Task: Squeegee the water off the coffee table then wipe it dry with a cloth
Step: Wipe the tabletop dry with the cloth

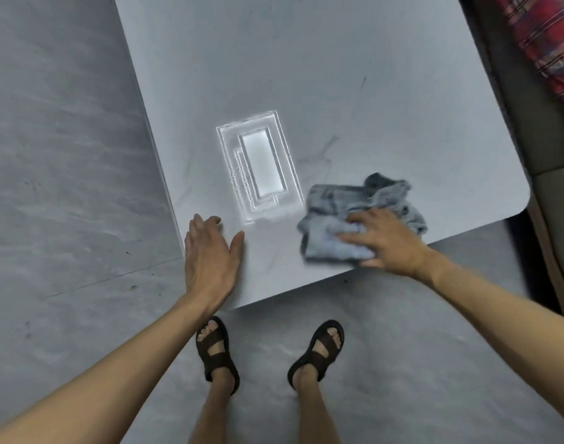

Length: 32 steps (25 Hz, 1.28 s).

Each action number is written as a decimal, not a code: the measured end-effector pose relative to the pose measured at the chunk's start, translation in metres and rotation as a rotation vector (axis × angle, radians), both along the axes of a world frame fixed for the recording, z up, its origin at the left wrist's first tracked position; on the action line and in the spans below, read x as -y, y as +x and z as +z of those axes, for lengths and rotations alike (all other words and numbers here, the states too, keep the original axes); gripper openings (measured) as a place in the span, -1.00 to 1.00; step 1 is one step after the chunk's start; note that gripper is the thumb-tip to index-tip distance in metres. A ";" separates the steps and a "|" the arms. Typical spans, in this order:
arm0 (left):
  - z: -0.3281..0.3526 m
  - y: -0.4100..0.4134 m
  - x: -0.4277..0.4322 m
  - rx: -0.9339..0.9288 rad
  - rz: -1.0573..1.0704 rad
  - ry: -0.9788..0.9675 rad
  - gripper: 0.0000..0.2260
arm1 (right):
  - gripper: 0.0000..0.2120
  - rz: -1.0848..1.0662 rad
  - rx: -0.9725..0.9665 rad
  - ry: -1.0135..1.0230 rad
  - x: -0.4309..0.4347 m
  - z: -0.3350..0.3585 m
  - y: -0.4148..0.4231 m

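Note:
The pale grey marbled coffee table [306,75] fills the upper middle of the head view. A crumpled grey-blue cloth [348,200] lies near the table's front right edge. My right hand [386,241] presses flat on the cloth's near part, fingers spread over it. My left hand [210,254] rests flat on the table's front left corner, fingers apart, holding nothing. A bright rectangular reflection of a ceiling light [261,165] shines on the tabletop between the hands. No squeegee is in view.
Grey marbled floor [66,187] surrounds the table. My two feet in dark sandals [268,350] stand just below the front edge. A brown sofa [549,174] with a red plaid fabric [546,43] runs along the table's right side.

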State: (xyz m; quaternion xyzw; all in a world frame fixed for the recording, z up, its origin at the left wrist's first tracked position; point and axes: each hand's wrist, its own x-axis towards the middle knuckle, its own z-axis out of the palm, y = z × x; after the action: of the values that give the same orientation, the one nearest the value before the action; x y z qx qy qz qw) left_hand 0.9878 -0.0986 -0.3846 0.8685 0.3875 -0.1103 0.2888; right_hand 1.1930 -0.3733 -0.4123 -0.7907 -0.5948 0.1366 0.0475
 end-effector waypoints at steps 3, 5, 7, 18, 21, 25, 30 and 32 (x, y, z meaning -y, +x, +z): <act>-0.003 0.028 0.026 -0.005 -0.091 0.021 -0.54 | -0.55 -0.547 0.069 0.028 0.060 -0.001 0.057; -0.006 0.043 0.039 -0.022 -0.161 0.020 -0.55 | -0.58 -0.931 0.112 0.061 0.068 -0.004 0.063; -0.007 0.054 0.049 -0.070 -0.183 0.004 -0.56 | -0.58 -1.272 0.179 0.046 0.048 -0.008 0.052; 0.001 0.080 0.047 -0.252 -0.141 -0.067 -0.74 | -0.38 0.005 -0.020 0.057 -0.006 0.007 -0.028; 0.002 0.080 0.047 -0.267 -0.136 -0.085 -0.75 | -0.52 -0.051 0.007 0.025 0.042 0.012 0.048; 0.001 0.076 0.046 -0.269 -0.154 -0.086 -0.75 | -0.61 -0.893 0.191 0.015 0.090 0.009 0.105; 0.007 0.065 0.032 -0.059 -0.095 -0.119 -0.82 | -0.54 -1.598 0.143 0.020 0.022 -0.003 0.082; 0.013 0.055 0.014 0.049 0.074 -0.165 -0.83 | -0.51 -1.512 0.169 0.064 -0.026 -0.004 0.046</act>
State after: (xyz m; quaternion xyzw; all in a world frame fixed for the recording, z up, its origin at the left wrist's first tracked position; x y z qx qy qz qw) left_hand 1.0431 -0.1127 -0.3718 0.8293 0.4016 -0.1101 0.3727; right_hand 1.2392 -0.3476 -0.4162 -0.9889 0.1037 -0.0114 0.1055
